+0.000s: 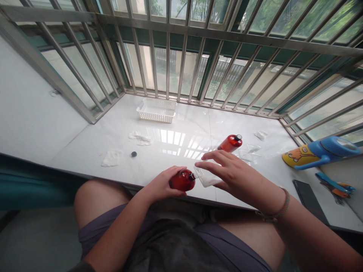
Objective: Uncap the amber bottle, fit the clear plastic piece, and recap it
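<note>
My left hand (pixel 160 186) is wrapped round a red bottle (pixel 183 180), whose uncapped neck points right. At the bottle's mouth is a clear square-edged container (pixel 206 177), held between the fingers and thumb of my right hand (pixel 236 172). Whether the bottle's mouth touches the container I cannot tell. Beyond my right hand, a second red bottle (pixel 229 142) with a black cap stands on the white counter (pixel 184 113). A loose black cap (pixel 134 154) lies on the counter to the left. Clear plastic pieces (pixel 251 151) lie to the right of the second bottle.
A white perforated basket (pixel 156 111) stands at the back by the barred window. Crumpled white tissues (pixel 112 158) lie on the left, with another tissue (pixel 261 135) on the right. A blue-and-yellow drink bottle (pixel 317 152), a black phone (pixel 309 200) and a blue tool (pixel 334 185) are at the right.
</note>
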Demonstrator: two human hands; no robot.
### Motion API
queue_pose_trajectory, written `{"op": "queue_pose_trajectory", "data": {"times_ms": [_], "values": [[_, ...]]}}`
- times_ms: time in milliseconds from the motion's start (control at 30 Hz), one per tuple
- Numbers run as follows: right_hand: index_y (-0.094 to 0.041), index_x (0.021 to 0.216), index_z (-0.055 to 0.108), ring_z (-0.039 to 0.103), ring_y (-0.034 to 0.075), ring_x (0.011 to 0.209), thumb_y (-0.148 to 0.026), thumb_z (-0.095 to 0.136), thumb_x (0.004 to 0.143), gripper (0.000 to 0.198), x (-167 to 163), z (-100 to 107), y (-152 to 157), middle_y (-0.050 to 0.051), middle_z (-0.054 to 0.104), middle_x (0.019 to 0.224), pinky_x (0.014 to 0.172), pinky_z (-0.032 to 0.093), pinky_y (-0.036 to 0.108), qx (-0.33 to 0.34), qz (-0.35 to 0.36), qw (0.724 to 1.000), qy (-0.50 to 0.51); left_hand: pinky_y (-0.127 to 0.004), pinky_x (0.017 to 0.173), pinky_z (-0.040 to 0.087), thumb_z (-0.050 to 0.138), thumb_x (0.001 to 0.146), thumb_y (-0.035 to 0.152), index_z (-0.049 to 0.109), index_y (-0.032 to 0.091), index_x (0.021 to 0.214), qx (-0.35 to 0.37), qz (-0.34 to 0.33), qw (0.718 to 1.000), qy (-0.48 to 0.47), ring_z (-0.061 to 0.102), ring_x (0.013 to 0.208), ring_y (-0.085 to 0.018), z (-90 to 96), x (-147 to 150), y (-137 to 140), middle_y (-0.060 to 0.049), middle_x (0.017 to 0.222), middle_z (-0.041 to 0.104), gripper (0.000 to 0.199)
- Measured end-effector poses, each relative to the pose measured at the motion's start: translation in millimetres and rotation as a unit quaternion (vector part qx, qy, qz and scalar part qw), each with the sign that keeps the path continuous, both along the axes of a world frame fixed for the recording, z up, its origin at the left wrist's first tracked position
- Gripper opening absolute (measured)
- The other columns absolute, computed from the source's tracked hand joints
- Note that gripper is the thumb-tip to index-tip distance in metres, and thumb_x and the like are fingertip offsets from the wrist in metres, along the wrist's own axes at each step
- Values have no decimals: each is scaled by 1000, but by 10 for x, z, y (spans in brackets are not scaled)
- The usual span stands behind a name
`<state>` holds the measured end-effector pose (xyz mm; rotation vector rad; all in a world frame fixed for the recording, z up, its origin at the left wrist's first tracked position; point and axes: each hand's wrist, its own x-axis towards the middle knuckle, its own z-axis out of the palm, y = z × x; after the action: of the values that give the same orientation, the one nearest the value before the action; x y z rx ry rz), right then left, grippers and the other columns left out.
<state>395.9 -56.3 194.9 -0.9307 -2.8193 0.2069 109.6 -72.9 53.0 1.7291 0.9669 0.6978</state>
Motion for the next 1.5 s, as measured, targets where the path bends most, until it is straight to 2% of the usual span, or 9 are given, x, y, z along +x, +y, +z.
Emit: {"op": "queue_pose_trajectory", "data": {"times_ms": [400, 967, 1500], "values": [[-30, 148, 58, 65, 33, 125, -7, 77, 90, 66, -24, 50, 3, 13, 66, 138, 103, 60, 54, 15, 6, 1000, -9, -47, 117, 52, 99, 74, 29, 63, 35, 148, 7, -3, 1000, 6, 64, 134, -32, 24, 10, 9, -6, 148, 66, 83], [-29, 149, 59, 64, 31, 130, -5, 62, 99, 56, -30, 51, 15, 11, 68, 139, 107, 58, 53, 38, 22, 999, -19, -49, 115, 53, 99, 73, 32, 63, 33, 147, 16, 6, 1000, 12, 65, 132, -34, 6, 27, 9, -8, 147, 67, 83], [-28, 150, 58, 61, 33, 135, -6, 60, 103, 52, -16, 63, 22, 12, 66, 144, 107, 57, 54, 46, 35, 997, -41, -45, 112, 54, 99, 73, 32, 63, 33, 146, 14, 8, 1000, 19, 66, 129, -32, 16, 42, 19, -6, 143, 68, 81]]}}
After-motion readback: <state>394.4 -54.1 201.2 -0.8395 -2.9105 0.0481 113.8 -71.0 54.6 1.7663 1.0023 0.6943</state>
